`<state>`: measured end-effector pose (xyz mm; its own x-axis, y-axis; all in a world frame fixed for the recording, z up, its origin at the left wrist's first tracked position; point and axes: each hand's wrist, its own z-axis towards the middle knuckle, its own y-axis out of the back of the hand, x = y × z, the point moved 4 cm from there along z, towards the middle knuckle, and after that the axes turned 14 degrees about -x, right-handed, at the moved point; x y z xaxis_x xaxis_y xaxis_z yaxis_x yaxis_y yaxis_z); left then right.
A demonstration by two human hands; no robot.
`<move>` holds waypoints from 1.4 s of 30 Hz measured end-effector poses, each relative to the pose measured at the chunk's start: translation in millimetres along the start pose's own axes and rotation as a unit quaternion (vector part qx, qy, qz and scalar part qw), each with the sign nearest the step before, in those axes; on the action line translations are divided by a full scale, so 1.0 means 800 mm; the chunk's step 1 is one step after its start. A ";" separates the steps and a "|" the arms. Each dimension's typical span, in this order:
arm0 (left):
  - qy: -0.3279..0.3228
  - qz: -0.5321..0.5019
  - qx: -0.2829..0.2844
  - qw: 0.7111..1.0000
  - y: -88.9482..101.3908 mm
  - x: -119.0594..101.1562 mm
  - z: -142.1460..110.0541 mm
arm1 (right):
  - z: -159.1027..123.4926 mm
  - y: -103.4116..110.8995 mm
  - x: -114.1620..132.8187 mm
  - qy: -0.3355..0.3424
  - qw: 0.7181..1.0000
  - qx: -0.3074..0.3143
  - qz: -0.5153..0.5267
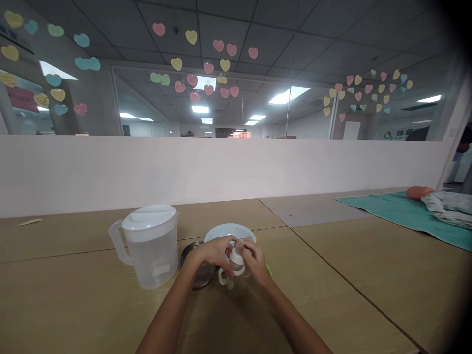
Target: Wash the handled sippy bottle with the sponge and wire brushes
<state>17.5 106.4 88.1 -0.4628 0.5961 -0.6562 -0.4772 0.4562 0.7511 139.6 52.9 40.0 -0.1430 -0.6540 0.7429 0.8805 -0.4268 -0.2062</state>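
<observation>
A small clear baby bottle with a white collar and a white side handle stands upright on the table in front of me. Around its collar and upper left side curl the fingers of my left hand. My right hand closes on the top of the bottle from the other side, its fingertips at the pale teat. Part of the bottle is hidden by the fingers. Behind both hands sits a white bowl, and a round metal dish lies partly under my left wrist.
A translucent lidded pitcher stands left of the metal dish. A sliver of something green shows beside my right wrist. On the far right, a teal towel carries a folded cloth and an orange object. A white wall borders the table.
</observation>
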 end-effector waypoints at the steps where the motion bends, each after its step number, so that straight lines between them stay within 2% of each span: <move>1: -0.003 -0.007 0.001 1.000 -0.001 0.001 0.000 | -0.001 -0.001 0.004 0.022 0.999 0.010 -0.021; 9: -0.016 0.022 -0.020 0.999 0.001 -0.010 -0.003 | -0.010 -0.010 0.026 0.134 0.982 0.069 -0.117; 14: 0.009 0.031 -0.007 0.999 0.001 -0.015 -0.007 | -0.013 0.001 0.020 0.170 0.975 0.013 -0.140; 17: 0.021 0.072 -0.015 0.997 0.002 -0.015 -0.008 | -0.016 0.006 0.025 0.221 0.962 -0.027 -0.155; 21: 0.026 0.094 -0.013 0.995 0.001 -0.015 -0.008 | -0.021 0.006 0.035 0.283 0.942 -0.033 -0.179; 25: 0.026 0.108 -0.029 0.993 0.002 -0.014 -0.008 | -0.021 0.005 0.033 0.262 0.947 -0.006 -0.187; 30: 0.014 0.113 -0.031 0.993 0.002 -0.018 -0.010 | -0.017 0.005 0.020 0.184 0.977 0.031 -0.107; 35: 0.013 0.103 -0.029 0.994 0.001 -0.021 -0.012 | -0.013 0.005 0.009 0.114 0.989 0.034 -0.086; 42: 0.012 0.109 -0.034 0.993 0.000 -0.015 -0.010 | -0.011 0.002 0.013 0.142 0.981 -0.001 -0.129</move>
<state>17.1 94.5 95.5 -0.5777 0.6599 -0.4805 -0.4133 0.2711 0.8693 135.7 40.0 42.1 -0.4824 -0.6713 0.5627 0.7976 -0.6022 -0.0347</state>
